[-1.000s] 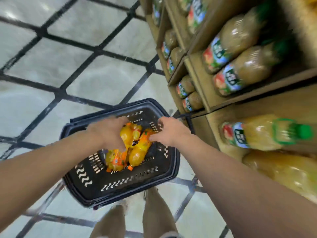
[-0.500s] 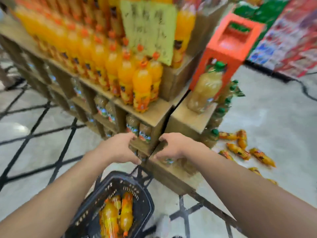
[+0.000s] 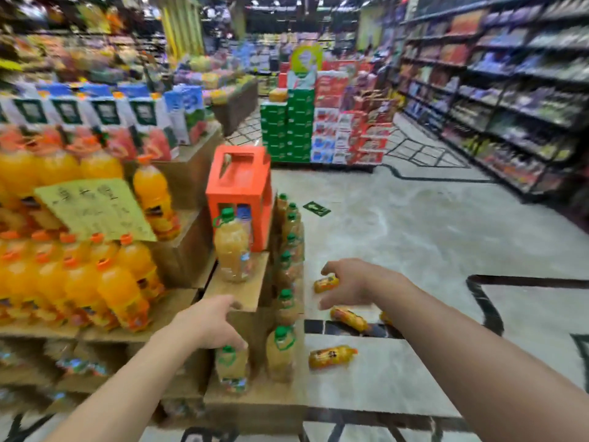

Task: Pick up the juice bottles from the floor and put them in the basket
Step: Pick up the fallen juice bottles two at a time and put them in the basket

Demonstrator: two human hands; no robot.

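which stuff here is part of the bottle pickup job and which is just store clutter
Part of the job:
- floor bottles: nearest, middle, far, partly hidden one
- left hand, right hand, both empty
- basket: not in view

Just there:
- shelf bottles
- green-cap bottles
- orange carton
- yellow sign
- stacked crates

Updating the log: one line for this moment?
left hand: empty | right hand: empty | small orange plastic juice bottles: on floor | basket: unseen
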